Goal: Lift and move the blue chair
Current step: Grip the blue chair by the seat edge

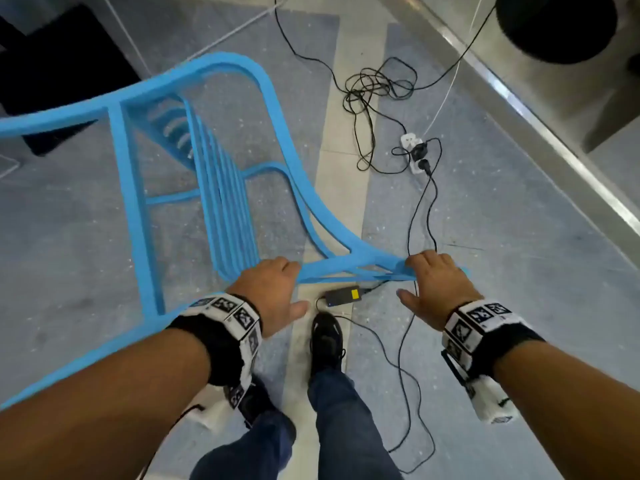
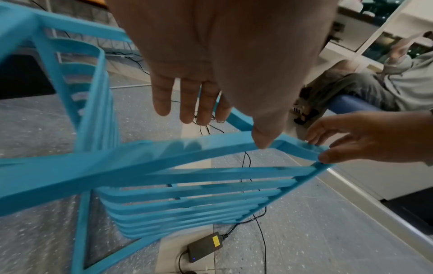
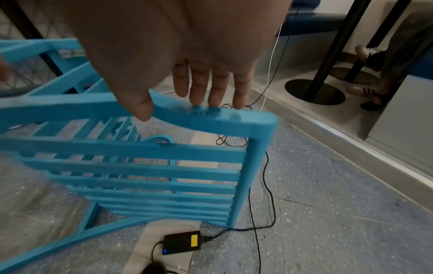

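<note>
Plainly, the blue chair (image 1: 221, 174) is tipped over toward the person, its slatted backrest nearest them and its legs reaching away and to the left across the floor (image 1: 502, 271). Its long axis runs from the top rail by the hands out toward the far left. Whether any leg touches the floor cannot be told. The left hand (image 1: 273, 292) sits over the left end of the top rail with fingers straight and spread, thumb tip touching the rail in the left wrist view. The right hand (image 1: 436, 282) rests at the right corner of the rail, fingers extended over its far side, thumb out and loose; neither hand is wrapped round it. Just below the backrest lies a black power adapter (image 1: 343, 295) with a yellow label, beside the person's shoe (image 1: 327, 341). Black cables (image 1: 374, 95) tangle farther off, running to a white power strip (image 1: 414, 152).
</note>
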Tool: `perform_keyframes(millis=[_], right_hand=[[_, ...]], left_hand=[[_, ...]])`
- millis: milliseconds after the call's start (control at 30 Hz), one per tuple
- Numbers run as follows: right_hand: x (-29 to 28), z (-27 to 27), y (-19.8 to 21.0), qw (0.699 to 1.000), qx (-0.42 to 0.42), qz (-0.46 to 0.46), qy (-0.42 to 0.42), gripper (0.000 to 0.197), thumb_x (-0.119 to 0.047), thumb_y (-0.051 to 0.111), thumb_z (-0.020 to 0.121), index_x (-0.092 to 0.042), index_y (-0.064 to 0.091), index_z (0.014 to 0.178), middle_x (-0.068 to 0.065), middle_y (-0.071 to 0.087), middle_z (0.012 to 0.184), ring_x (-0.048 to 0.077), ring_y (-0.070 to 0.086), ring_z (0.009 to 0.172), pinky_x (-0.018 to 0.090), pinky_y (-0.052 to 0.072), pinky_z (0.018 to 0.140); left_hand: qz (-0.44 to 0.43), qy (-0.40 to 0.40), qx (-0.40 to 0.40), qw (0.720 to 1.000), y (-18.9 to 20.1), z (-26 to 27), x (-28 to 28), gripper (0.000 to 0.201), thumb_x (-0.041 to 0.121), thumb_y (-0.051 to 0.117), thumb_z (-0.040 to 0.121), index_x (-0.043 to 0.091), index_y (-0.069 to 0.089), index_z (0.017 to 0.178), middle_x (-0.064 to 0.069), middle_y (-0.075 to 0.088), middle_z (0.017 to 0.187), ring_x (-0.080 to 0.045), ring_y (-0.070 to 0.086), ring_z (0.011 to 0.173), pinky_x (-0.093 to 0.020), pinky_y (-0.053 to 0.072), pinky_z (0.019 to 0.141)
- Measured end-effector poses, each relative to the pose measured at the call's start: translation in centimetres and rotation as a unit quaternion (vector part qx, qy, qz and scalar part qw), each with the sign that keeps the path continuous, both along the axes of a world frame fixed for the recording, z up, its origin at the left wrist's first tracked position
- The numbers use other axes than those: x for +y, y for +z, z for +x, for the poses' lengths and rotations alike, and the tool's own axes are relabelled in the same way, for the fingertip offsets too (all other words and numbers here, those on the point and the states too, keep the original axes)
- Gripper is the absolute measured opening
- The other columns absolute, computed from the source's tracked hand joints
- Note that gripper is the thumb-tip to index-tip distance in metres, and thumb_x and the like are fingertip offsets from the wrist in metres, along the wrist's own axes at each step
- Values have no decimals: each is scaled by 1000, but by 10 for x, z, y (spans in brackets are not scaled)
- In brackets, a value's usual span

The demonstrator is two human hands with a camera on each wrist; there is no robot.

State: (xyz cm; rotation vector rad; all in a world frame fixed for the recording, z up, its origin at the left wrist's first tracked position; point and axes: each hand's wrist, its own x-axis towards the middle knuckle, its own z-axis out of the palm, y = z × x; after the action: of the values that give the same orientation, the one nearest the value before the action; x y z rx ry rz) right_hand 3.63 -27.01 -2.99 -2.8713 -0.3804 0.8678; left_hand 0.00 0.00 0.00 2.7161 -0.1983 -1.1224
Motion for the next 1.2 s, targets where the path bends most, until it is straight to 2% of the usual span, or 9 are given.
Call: perform_keyframes(millis=[100,200,367,567,633,767,900,1033,1200], right_hand=[[-3,9,-23,1000,-29,8,-8,39,-33,67,79,-11,54,108,11,54,105,33,48,96,44,43,80],[-1,20,-38,1000,-3,9,-6,33,-33,66,79,-13,54,101,9,54,101,30,50,91,41,44,76],[7,37,-55,996,55,-58,40,29,-48,57,82,-20,50,85,4,59,82,26,51,68,32,39,61],[10,53,-61,987,96,-116,54,37,-56,56,75,-20,61,81,-1,50,62,24,55,60,29,44,55],[14,54,-58,986,101,-122,43,33,-52,59,73,-20,63,84,-1,52,64,23,57,61,29,48,57],[21,45,-47,986,95,-130,44,25,-42,55,79,-21,63,88,0,55,70,22,57,64,33,53,64],[35,41,-20,987,77,-123,67,23,-39,51,81,-21,61,89,0,53,70,23,56,65,33,50,64],[59,40,26,989,32,-105,104,25,-36,51,83,-18,62,94,8,61,83,31,61,74,34,45,63],[104,36,103,982,-19,-124,142,21,-34,52,82,-19,62,93,1,45,67,27,48,64,33,42,60]], left_hand=[[28,-1,14,1000,-32,14,-17,61,48,55,83,12,40,130,-11,48,128,-33,48,117,-47,44,98],[24,27,35,999,-53,25,-30,54,45,57,83,11,44,123,-12,51,125,-34,50,115,-44,46,96],[19,49,33,998,-82,41,-44,38,41,59,81,13,52,105,-13,62,108,-35,61,97,-37,46,75],[36,85,49,995,-98,58,-56,26,39,61,75,19,64,91,1,57,73,-26,57,72,-31,45,64],[35,86,46,995,-98,60,-57,25,38,60,75,19,65,91,-1,60,77,-26,59,73,-31,46,65],[28,69,31,997,-91,52,-54,27,38,58,78,19,64,96,-6,68,100,-31,64,91,-34,48,73],[13,72,13,997,-68,44,-33,26,39,58,78,19,64,93,-10,69,102,-34,64,94,-36,50,77],[0,103,-23,994,-31,37,-6,24,39,58,77,18,64,88,-12,69,100,-36,63,95,-34,49,77],[-27,152,-68,986,27,22,31,24,40,59,78,18,64,87,-14,69,98,-37,63,94,-34,47,73]])
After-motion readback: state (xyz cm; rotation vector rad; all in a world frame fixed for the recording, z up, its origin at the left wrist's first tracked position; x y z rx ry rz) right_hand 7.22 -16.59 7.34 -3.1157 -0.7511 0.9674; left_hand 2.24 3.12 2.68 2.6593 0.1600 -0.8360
